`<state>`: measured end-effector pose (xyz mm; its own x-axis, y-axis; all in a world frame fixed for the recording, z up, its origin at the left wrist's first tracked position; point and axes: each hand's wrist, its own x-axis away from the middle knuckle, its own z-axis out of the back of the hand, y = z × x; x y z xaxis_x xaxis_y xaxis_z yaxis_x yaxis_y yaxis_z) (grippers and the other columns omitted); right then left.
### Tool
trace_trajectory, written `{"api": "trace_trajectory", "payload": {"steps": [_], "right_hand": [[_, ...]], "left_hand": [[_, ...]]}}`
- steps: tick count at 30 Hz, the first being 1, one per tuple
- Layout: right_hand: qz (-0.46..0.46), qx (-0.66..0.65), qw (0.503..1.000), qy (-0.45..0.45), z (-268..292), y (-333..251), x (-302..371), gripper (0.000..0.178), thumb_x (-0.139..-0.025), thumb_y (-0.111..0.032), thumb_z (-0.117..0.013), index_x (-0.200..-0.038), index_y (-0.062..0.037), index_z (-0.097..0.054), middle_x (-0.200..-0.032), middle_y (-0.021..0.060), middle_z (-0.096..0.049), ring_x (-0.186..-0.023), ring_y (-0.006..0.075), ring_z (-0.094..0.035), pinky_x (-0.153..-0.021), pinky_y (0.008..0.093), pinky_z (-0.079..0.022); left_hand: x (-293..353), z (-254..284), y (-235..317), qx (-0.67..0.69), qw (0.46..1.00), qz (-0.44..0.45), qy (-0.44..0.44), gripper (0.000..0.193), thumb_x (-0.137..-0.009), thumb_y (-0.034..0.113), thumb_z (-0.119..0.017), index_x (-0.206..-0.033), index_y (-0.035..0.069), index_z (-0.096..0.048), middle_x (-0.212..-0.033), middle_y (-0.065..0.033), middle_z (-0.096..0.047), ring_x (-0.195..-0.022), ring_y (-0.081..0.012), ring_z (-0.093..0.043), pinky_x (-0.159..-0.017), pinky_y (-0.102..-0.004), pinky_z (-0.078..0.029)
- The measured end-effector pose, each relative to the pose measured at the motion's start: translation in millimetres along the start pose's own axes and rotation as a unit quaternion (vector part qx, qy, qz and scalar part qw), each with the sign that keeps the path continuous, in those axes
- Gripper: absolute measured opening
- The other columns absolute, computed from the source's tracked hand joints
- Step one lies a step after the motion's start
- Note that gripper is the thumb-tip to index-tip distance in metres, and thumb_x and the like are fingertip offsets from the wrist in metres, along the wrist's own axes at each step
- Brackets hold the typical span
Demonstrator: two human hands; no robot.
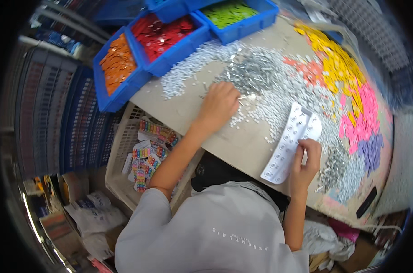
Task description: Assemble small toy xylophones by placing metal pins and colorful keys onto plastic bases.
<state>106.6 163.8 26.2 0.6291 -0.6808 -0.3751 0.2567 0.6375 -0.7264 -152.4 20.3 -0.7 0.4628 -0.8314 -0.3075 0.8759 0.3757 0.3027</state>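
My right hand (308, 159) pinches the edge of a long white card (286, 145) printed with rows of small round marks. The card is tilted above the table's near side. My left hand (220, 102) is at the near edge of a heap of small silver metal pins (254, 68), fingers curled down and pressed together. A pale sliver shows by its fingertips, but what they hold, if anything, is too small to make out. Small white beads (261, 107) lie scattered between the two hands.
Blue bins hold orange (117, 63), red (161, 36) and green pieces (229, 14) at the back left. Yellow (343, 61), pink (363, 118) and purple pieces (372, 152) lie along the right. A crate (117, 168) with colourful filled cards stands below the table's left edge.
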Motion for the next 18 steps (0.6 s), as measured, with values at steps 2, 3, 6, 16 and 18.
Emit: {"api": "trace_trajectory", "payload": {"steps": [2,3,6,16,18], "right_hand": [[-0.024,-0.007,1.0,-0.006,-6,4,4,0.013,-0.09,0.008,-0.061,-0.099,-0.0002,-0.065,-0.098,0.0147,-0.061,-0.094,0.0294,-0.06,-0.084,0.0358,-0.049],[0.009,0.003,1.0,0.013,-10,7,3,0.011,-0.091,0.008,-0.06,-0.099,0.0022,-0.063,-0.096,0.0116,-0.061,-0.086,0.0228,-0.058,-0.081,0.0316,-0.048],[-0.015,-0.019,0.999,0.031,-15,15,8,0.011,-0.091,0.008,-0.06,-0.099,0.0029,-0.063,-0.096,0.0105,-0.061,-0.086,0.021,-0.058,-0.08,0.0307,-0.048],[-0.002,-0.025,0.998,0.053,-24,25,13,0.011,-0.091,0.009,-0.06,-0.1,0.0034,-0.064,-0.098,0.0123,-0.061,-0.085,0.0227,-0.057,-0.077,0.0321,-0.047],[-0.012,-0.024,0.998,0.052,-19,23,15,0.012,-0.09,0.01,-0.06,-0.099,0.0034,-0.065,-0.098,0.0141,-0.062,-0.086,0.0251,-0.058,-0.077,0.0338,-0.048]], "left_hand": [[3,0,1,0.078,0.994,0.01,0.07,0.01,-0.084,0.009,-0.07,-0.09,0.004,-0.063,-0.093,-0.0105,-0.065,-0.095,-0.0331,-0.061,-0.086,-0.0422,-0.047],[4,2,-1,0.071,0.994,0.03,0.073,0.008,-0.086,0.006,-0.068,-0.093,0.004,-0.063,-0.089,-0.009,-0.066,-0.087,-0.0264,-0.065,-0.078,-0.0364,-0.049],[11,28,8,0.325,0.932,0.159,0.036,0.007,-0.09,0.005,-0.065,-0.097,0.003,-0.064,-0.088,-0.0049,-0.067,-0.083,-0.0154,-0.067,-0.071,-0.0289,-0.05],[-14,111,-78,0.478,0.804,0.231,0.269,0.005,-0.093,0.008,-0.066,-0.096,0.005,-0.063,-0.085,-0.006,-0.069,-0.063,-0.0089,-0.057,-0.058,-0.0231,-0.047],[-58,151,-175,0.508,0.779,0.18,0.32,0.013,-0.096,0.016,-0.066,-0.099,0.005,-0.062,-0.088,-0.0082,-0.071,-0.067,-0.0112,-0.063,-0.06,-0.026,-0.052]]}}
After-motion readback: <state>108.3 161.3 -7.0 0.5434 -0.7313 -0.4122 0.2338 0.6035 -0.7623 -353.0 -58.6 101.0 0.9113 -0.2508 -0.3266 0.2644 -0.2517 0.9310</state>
